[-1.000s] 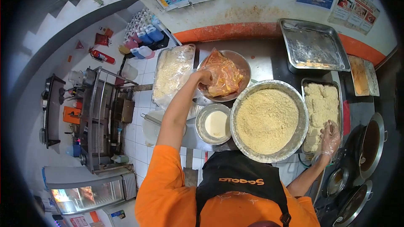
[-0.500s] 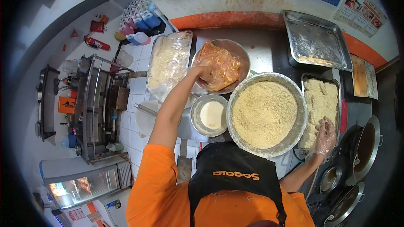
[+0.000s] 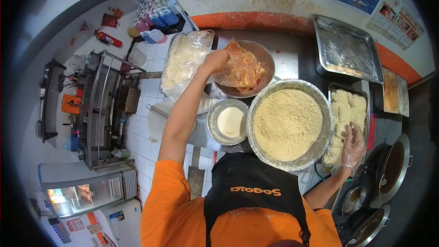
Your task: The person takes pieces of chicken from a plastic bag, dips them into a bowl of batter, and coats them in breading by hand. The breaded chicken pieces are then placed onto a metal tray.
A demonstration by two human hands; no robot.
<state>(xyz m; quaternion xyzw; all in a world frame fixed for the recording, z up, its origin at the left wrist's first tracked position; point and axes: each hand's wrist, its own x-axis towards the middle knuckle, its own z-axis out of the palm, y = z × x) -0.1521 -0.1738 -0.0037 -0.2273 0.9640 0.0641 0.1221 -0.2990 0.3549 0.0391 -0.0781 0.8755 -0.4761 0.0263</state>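
Over a steel bowl [image 3: 269, 59] at the top centre, my left hand [image 3: 218, 61] is closed on the edge of a clear plastic bag [image 3: 244, 68] of orange-yellow marinated meat. The bag leans out over the bowl's left side. My right hand [image 3: 352, 145], in a clear plastic glove, lies palm up at the right side of a tray of crumb-coated pieces [image 3: 347, 107], its fingers apart and slightly curled. Between my hands stand a large basin of pale crumbs [image 3: 288, 126] and a smaller bowl of white batter [image 3: 230, 122].
A plastic-covered tray of crumbs [image 3: 183, 61] is at the left. An empty metal tray [image 3: 347, 45] leans near the wall at the back right. Two dark pans [image 3: 394, 168] of liquid stand at the lower right. A wheeled rack [image 3: 103, 110] is on the far left.
My left hand has risen a little, lifting the edge of the bag up and to the left. My right hand has barely moved. The view has shifted slightly.
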